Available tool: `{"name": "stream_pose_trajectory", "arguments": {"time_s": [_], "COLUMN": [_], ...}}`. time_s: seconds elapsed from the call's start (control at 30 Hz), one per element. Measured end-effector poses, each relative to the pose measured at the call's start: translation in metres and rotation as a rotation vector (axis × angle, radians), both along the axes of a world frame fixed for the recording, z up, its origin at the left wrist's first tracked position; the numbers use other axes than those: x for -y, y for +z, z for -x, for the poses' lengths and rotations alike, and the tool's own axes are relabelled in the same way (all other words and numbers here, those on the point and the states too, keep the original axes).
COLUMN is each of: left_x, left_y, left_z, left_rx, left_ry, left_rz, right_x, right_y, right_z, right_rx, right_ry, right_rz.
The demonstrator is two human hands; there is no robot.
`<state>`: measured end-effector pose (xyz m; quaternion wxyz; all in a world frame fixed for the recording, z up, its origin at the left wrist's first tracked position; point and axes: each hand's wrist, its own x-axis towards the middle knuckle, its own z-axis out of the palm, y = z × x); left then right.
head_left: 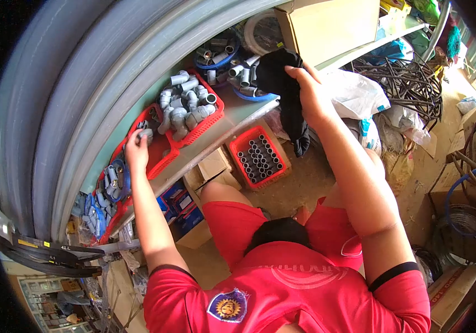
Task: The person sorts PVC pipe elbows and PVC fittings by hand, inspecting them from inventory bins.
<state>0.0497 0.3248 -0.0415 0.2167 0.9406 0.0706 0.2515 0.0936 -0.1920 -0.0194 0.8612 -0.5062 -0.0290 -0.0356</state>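
Note:
My left hand [137, 151] is over a red plastic basket [163, 165] on the shelf, its fingers closed on a grey pipe fitting [146, 134]. Just beyond it, a second red basket [209, 121] is heaped with grey elbow fittings [179, 117]. My right hand [311, 93] is raised at the shelf's front edge and grips a black cloth [288, 91], which hangs down below the fingers. Part of the cloth covers a blue basket [260, 98] of grey pipe fittings.
Below the shelf [193, 152], a red crate [235, 145] holds upright grey pipe pieces. Large grey pipes [91, 105] curve along the left. A cardboard box [335, 25] stands on the shelf. Bent metal rods [410, 83] and white sacks [357, 91] lie right.

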Motion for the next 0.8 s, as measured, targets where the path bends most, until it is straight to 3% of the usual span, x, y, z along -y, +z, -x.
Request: {"name": "stream_pose_trajectory", "arguments": {"time_s": [0.07, 0.2, 0.23, 0.33, 0.4, 0.43, 0.47, 0.6, 0.67, 0.73, 0.8], "left_x": [0.046, 0.135, 0.158, 0.244, 0.293, 0.297, 0.290, 0.333, 0.333, 0.353, 0.342], "left_y": [0.034, 0.062, 0.058, 0.038, 0.022, 0.014, 0.015, 0.050, 0.042, 0.045, 0.039], "left_z": [0.032, 0.077, 0.081, 0.086, 0.086, 0.077, 0.073, 0.079, 0.076, 0.080, 0.073], "left_rx": [0.054, 0.150, 0.099, -0.064, 0.126, 0.121, -0.080, -0.073, -0.155, 0.113, 0.125], "left_ry": [0.113, -0.294, -0.359, -0.586, -0.526, -0.550, -0.667, -0.723, -0.727, -0.723, -0.686], "left_rz": [0.440, 1.047, 1.096, 1.243, 1.069, 1.146, 1.267, 1.505, 1.336, 1.181, 1.076], "right_x": [-0.003, -0.018, -0.024, -0.056, -0.058, -0.052, -0.046, -0.028, -0.031, -0.027, -0.020], "right_y": [0.008, 0.044, 0.042, 0.016, 0.029, 0.024, 0.026, 0.032, 0.025, 0.023, 0.023], "right_z": [0.006, 0.049, 0.055, 0.074, 0.075, 0.067, 0.064, 0.057, 0.054, 0.054, 0.041], "right_rx": [0.006, 0.148, 0.245, 0.804, 1.118, 1.034, 0.933, 0.889, 0.852, 0.493, 0.350], "right_ry": [0.075, 0.374, 0.530, 0.223, 0.045, 0.082, 0.101, -0.003, -0.163, -0.172, -0.282], "right_rz": [-0.181, -0.388, -0.358, 0.516, 0.977, 0.804, 0.744, 0.746, 0.701, 0.656, 0.478]}}
